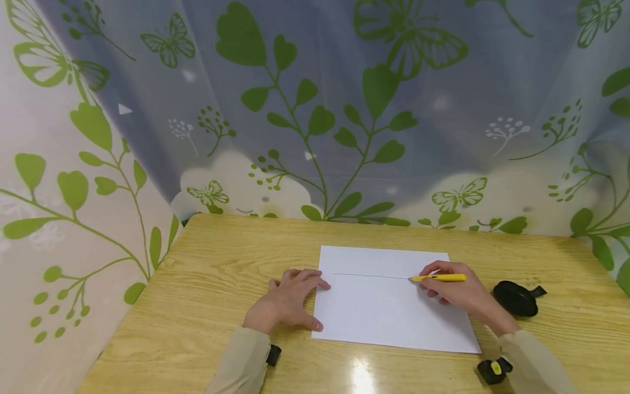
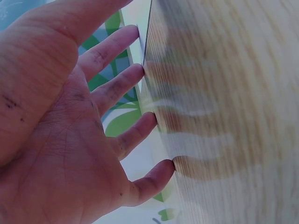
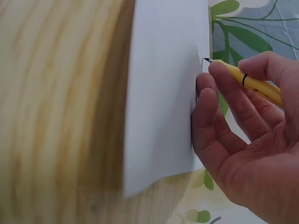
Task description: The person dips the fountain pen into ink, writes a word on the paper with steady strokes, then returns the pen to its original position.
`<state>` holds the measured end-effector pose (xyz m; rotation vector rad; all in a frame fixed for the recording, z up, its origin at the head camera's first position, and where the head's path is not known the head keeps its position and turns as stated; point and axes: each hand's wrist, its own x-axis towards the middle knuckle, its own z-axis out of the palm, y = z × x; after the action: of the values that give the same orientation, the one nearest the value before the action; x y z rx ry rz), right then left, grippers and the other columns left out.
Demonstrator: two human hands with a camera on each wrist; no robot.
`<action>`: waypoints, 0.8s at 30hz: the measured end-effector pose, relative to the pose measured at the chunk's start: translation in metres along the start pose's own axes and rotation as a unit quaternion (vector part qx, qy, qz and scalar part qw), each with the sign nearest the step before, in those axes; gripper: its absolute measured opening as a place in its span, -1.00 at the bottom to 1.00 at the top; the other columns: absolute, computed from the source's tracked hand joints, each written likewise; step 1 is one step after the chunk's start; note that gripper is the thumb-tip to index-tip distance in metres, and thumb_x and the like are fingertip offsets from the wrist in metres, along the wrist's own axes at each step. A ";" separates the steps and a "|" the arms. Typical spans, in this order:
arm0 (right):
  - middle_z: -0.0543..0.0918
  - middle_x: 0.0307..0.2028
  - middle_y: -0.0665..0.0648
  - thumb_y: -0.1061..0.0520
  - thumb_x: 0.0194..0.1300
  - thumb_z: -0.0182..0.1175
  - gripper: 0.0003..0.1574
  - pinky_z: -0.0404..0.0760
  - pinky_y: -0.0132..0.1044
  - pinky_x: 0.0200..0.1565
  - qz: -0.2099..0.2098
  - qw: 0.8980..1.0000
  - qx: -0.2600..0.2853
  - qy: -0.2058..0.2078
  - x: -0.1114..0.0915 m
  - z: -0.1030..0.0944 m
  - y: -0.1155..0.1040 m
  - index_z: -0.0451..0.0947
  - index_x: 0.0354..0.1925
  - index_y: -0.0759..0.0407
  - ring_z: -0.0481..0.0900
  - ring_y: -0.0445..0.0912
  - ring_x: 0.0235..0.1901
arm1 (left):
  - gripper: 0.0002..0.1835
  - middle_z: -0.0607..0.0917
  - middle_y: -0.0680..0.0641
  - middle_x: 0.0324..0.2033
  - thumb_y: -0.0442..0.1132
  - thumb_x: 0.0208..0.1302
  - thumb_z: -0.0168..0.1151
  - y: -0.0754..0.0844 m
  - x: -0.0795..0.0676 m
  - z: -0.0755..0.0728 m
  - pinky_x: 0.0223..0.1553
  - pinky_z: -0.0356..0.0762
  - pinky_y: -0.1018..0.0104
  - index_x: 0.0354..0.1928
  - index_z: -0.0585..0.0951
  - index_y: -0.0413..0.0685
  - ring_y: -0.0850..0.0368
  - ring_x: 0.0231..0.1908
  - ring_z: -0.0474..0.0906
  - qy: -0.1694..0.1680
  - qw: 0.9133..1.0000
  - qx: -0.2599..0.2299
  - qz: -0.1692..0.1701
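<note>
A white sheet of paper (image 1: 379, 314) lies on the wooden table, with one thin dark line (image 1: 369, 275) running across its upper part. My right hand (image 1: 458, 287) pinches a yellow pen (image 1: 450, 278) between thumb and fingers, its dark nib touching the paper at the line's right end. In the right wrist view the pen (image 3: 261, 88) shows a black ring, and the curled lower fingers rest against the sheet (image 3: 163, 102). My left hand (image 1: 292, 301) is spread at the sheet's left edge, thumb and fingertips on it. The left wrist view shows this hand (image 2: 70, 140) with fingers apart, holding nothing.
To the right of the paper, a small black case-like object (image 1: 515, 298) with a short tab lies on the wooden table (image 1: 206, 306). A curtain (image 1: 339, 164) with green leaves and butterflies hangs behind the table's far edge, and similar patterned cloth (image 1: 59, 246) covers the left side.
</note>
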<state>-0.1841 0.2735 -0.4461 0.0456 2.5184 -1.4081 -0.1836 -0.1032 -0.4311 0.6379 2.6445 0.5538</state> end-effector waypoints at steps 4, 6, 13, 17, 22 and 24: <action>0.79 -0.25 0.13 -0.03 0.39 0.33 -0.56 0.68 -0.25 -0.33 -0.002 1.000 0.001 0.000 -0.001 -0.004 0.000 0.59 0.06 0.24 0.72 -0.12 -0.30 | -0.21 0.24 0.08 0.56 0.04 0.01 0.63 0.000 0.001 -0.001 0.28 0.12 -0.48 0.33 0.51 0.24 -0.22 0.52 0.06 0.001 1.000 -0.002 0.001; 0.79 -0.25 0.14 -0.04 0.40 0.32 -0.56 0.67 -0.24 -0.33 -0.005 1.000 0.001 -0.001 -0.001 -0.006 0.001 0.59 0.06 0.25 0.72 -0.12 -0.31 | -0.21 0.24 0.08 0.56 0.04 0.01 0.63 0.000 0.001 -0.001 0.28 0.12 -0.48 0.33 0.51 0.24 -0.22 0.52 0.06 0.002 1.000 -0.002 0.002; 0.79 -0.26 0.14 -0.05 0.41 0.31 -0.55 0.67 -0.24 -0.35 -0.001 1.000 0.000 -0.003 -0.006 -0.008 0.004 0.59 0.06 0.26 0.71 -0.12 -0.31 | -0.19 0.25 0.07 0.56 0.06 0.00 0.63 0.001 0.000 0.000 0.27 0.14 -0.49 0.33 0.50 0.25 -0.28 0.51 0.07 -0.001 1.000 -0.001 0.003; 0.79 -0.26 0.13 -0.07 0.41 0.31 -0.53 0.67 -0.24 -0.35 0.006 1.000 -0.007 0.003 -0.007 -0.009 0.006 0.60 0.07 0.25 0.71 -0.13 -0.30 | -0.19 0.25 0.07 0.56 0.06 -0.01 0.63 0.001 0.000 0.000 0.27 0.12 -0.52 0.33 0.50 0.24 -0.28 0.51 0.07 0.000 1.000 -0.002 0.004; 0.79 -0.26 0.12 -0.09 0.41 0.30 -0.53 0.67 -0.25 -0.35 0.009 1.000 -0.008 0.006 -0.007 -0.011 0.007 0.60 0.07 0.23 0.70 -0.14 -0.31 | -0.19 0.25 0.05 0.56 0.07 0.00 0.63 0.000 0.001 0.001 0.29 0.10 -0.53 0.34 0.50 0.24 -0.28 0.52 0.06 0.003 1.000 -0.002 0.003; 0.78 -0.27 0.12 -0.08 0.42 0.30 -0.54 0.67 -0.25 -0.35 0.008 1.000 -0.006 0.006 -0.008 -0.012 0.007 0.61 0.07 0.23 0.69 -0.14 -0.31 | -0.19 0.24 0.06 0.56 0.07 0.00 0.62 -0.001 0.000 0.000 0.29 0.10 -0.53 0.34 0.49 0.25 -0.29 0.52 0.05 0.004 1.000 -0.002 0.002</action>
<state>-0.1782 0.2885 -0.4442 0.0717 2.5310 -1.3906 -0.1843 -0.1037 -0.4315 0.6421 2.6489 0.5641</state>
